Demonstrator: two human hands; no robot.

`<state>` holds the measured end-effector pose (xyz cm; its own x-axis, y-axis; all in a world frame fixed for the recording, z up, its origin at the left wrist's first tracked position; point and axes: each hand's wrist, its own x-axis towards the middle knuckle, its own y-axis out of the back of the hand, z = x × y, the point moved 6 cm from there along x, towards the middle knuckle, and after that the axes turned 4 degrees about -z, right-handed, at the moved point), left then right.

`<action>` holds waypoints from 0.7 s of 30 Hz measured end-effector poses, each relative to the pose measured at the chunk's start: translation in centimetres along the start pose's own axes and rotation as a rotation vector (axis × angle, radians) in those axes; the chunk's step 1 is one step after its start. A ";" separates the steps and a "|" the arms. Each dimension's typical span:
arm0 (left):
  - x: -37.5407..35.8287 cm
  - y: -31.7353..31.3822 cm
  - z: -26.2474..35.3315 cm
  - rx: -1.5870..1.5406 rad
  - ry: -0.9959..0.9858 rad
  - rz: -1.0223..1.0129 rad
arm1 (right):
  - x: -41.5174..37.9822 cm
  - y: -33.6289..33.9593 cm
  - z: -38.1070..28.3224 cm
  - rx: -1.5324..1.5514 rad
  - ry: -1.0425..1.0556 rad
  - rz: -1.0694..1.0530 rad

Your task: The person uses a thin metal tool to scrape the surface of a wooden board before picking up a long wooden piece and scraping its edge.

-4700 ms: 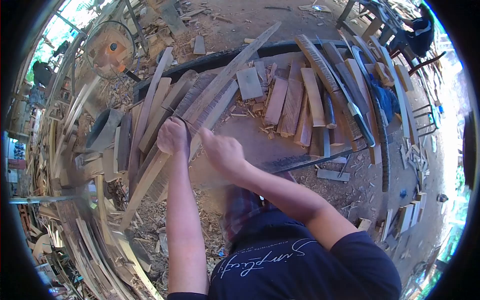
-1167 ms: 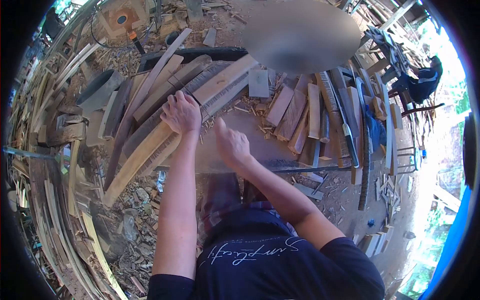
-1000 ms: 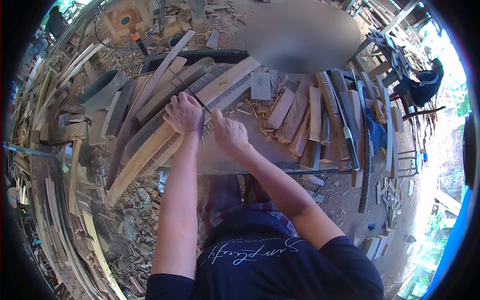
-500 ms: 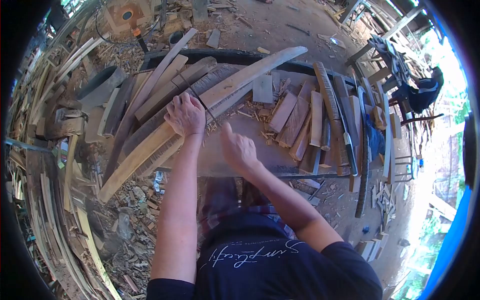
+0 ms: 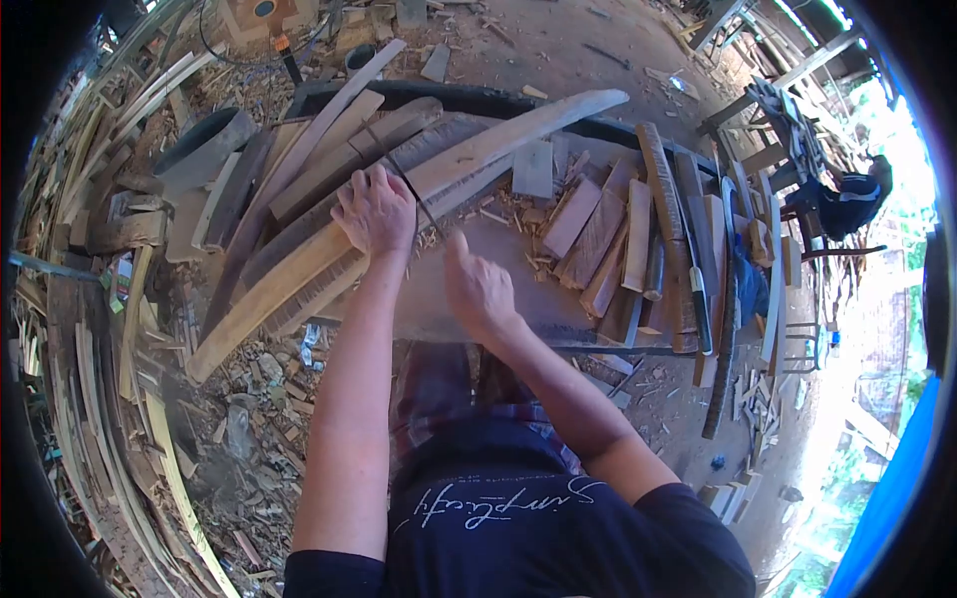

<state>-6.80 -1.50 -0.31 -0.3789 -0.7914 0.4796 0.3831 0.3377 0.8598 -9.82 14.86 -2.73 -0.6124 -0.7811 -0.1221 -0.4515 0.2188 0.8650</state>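
Note:
A long curved plank (image 5: 498,145) lies slantwise over other wood on the worktable. My left hand (image 5: 377,211) rests on this plank with its fingers bent over it, gripping it. Across the plank, just right of that hand, runs a thin dark metal tool (image 5: 407,182) with a bar-like frame. My right hand (image 5: 480,294) is closed at the tool's near end, thumb up; the part inside the fist is hidden. The two hands are apart.
Short wood blocks (image 5: 598,239) lie on the worktable (image 5: 429,309) to the right, beside long upright-running strips (image 5: 666,219). A dark bucket (image 5: 204,149) stands at the left. Scraps and shavings (image 5: 259,399) cover the ground. Timber is piled far left.
The view has shifted slightly, so the wood appears a little to the right. Both hands keep nearly the same places, the left on the plank and the right at the tool's end.

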 end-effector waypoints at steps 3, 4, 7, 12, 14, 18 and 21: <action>0.1 0.2 0.2 -0.007 -0.005 0.004 | 4.6 0.9 -1.8 0.057 0.086 0.075; 0.2 0.3 0.1 -0.009 0.005 0.002 | 5.3 1.3 -2.3 0.050 0.090 0.072; 0.0 0.5 0.2 -0.023 -0.014 0.024 | 3.4 1.6 -1.9 0.017 0.092 0.062; 0.2 0.1 0.1 -0.017 0.001 0.008 | -0.6 0.4 -0.5 -0.012 -0.030 -0.043; -0.1 0.3 0.3 -0.024 -0.020 0.027 | 2.5 0.5 -1.6 -0.017 0.049 0.070; 0.1 0.6 0.3 -0.015 -0.025 0.036 | 5.2 1.4 -2.6 -0.032 0.085 0.090; 0.1 0.4 0.3 -0.041 -0.016 0.013 | 0.9 1.6 -1.3 -0.030 0.089 0.088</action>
<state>-6.92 -1.27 0.13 -0.3874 -0.7788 0.4935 0.4218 0.3262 0.8460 -10.28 13.71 -0.83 -0.5881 -0.8088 -0.0026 -0.3786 0.2724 0.8846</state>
